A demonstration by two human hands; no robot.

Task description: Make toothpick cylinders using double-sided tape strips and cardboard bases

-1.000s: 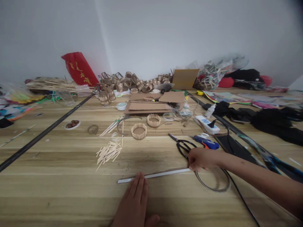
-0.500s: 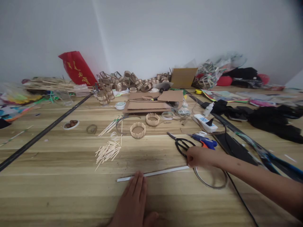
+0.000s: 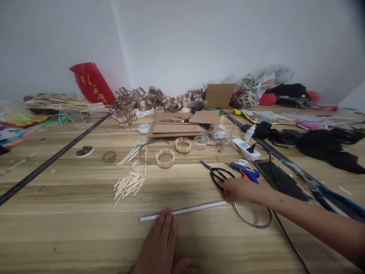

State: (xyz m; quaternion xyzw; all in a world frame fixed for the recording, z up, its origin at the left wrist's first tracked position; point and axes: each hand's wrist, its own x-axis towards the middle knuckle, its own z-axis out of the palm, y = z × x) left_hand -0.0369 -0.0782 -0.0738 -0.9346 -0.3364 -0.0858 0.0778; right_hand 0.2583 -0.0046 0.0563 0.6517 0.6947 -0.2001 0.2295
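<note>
One strip (image 3: 196, 207) flat on near table (image 3: 85, 236); left hand (image 3: 160, 241) spread flat, pressing it down; right hand (image 3: 238, 191) closed, apparently pinching it beside scissors (image 3: 219, 175); step looks like straightening strip; next move calls for steady, even tension

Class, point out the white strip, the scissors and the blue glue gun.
White strip (image 3: 199, 207), head view: on its middle stretch.
Scissors (image 3: 211, 169), head view: near the pivot.
Blue glue gun (image 3: 251, 174), head view: on its body.
</note>
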